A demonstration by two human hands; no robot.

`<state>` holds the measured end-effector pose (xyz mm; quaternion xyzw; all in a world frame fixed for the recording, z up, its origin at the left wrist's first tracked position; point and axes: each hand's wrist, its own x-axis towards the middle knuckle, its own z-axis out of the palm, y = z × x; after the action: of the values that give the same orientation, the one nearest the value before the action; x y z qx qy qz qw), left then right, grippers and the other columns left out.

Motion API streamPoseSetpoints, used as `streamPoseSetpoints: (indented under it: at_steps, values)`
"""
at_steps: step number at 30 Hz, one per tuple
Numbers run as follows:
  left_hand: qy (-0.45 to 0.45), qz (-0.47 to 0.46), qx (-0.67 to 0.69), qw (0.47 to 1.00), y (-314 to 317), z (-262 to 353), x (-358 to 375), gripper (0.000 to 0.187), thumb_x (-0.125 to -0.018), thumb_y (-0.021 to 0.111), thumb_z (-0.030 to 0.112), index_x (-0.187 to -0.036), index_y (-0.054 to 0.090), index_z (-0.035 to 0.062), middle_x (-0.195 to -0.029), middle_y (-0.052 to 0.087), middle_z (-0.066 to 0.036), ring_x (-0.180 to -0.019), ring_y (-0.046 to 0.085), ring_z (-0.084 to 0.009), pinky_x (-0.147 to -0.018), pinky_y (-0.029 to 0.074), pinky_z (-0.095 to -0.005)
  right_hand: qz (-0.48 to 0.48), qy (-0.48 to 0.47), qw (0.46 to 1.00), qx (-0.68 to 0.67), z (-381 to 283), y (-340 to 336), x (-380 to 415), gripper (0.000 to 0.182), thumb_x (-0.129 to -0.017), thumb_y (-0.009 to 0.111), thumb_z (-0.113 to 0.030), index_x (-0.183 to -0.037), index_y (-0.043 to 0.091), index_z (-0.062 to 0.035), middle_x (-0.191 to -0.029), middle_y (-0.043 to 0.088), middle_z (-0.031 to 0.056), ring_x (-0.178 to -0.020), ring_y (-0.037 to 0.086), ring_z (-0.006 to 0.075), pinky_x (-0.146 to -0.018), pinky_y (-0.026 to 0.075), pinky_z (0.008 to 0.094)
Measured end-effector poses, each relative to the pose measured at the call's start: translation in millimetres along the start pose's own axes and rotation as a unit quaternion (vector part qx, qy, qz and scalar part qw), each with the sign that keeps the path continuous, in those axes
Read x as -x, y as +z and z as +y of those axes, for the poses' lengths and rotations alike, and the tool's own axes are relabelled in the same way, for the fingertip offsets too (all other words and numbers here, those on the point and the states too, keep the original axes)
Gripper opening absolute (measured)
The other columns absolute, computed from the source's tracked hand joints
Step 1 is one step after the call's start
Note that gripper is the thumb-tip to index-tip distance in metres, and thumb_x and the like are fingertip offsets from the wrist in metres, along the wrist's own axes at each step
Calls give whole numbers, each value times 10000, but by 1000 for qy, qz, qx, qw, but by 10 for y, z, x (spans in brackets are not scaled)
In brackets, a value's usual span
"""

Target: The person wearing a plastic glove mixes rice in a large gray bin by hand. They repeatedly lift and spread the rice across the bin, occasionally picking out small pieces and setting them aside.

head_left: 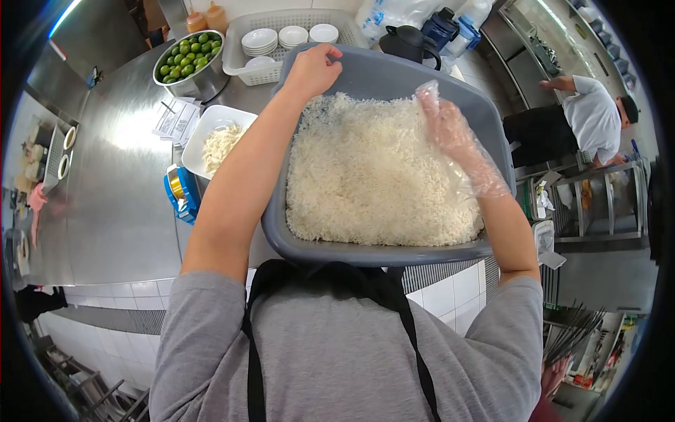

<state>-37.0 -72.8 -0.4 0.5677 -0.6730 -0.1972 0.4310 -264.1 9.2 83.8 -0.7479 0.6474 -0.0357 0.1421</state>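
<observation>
A large grey plastic tub [383,65] sits in front of me, its bottom spread with a thick layer of white cooked rice [380,169]. At the far left corner, my bare left hand [314,72] has its fingers curled over the tub's rim. My right hand [452,133] wears a loose clear plastic glove [485,172]. It is over the right side of the rice with the fingers extended, and I see nothing held in it. Whether its underside touches the rice is hard to tell.
Left of the tub are a white dish of pale shreds [223,144], a blue tape dispenser [181,193] and papers [176,119]. Behind stand a pot of limes [204,88], a basket of small dishes [242,28] and a black jug [408,46]. A person [590,116] works at right.
</observation>
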Motion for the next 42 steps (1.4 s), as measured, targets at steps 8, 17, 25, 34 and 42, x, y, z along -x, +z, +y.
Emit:
streamPoseSetpoints:
  at_steps: [8,17,25,34,42]
  values:
    - [-8,-4,6,1000,-16,29,20,242,-733,611,177,-955,611,80,-687,573,-48,-655,568,-177,-626,456,-300,-6,-124,987,-106,440,104,-306,272,-830,469,-137,-1073,539,-37,-1041,555,178,-977,529,283,-840,401,379]
    - [-23,-17,14,1000,-12,56,9,238,-725,597,169,-943,607,76,-730,590,-80,-709,580,-214,-671,461,-322,40,-133,990,-30,1031,867,-1012,270,-833,481,-243,-960,592,-31,-1047,554,127,-1040,489,269,-869,387,345]
    - [-19,-27,5,999,-37,62,13,237,-712,594,165,-931,604,75,-769,615,-118,-763,603,-259,-712,471,-339,-84,-234,960,131,-513,1203,-410,424,-821,510,-383,-1153,516,-120,-1152,469,171,-1013,512,344,-844,441,409]
    - [-6,-12,14,1000,-12,14,7,239,-732,615,157,-956,607,75,-671,564,-59,-627,553,-172,-603,448,-305,-123,-104,986,-40,21,729,43,388,-844,474,-362,-1078,542,-61,-1059,549,195,-956,554,321,-815,460,395]
    - [4,-21,8,1000,-13,17,18,242,-736,608,172,-955,601,68,-658,553,-51,-611,533,-164,-589,433,-298,87,2,995,-42,614,171,143,298,-862,460,-217,-1082,523,-25,-1092,526,234,-992,533,339,-819,433,422]
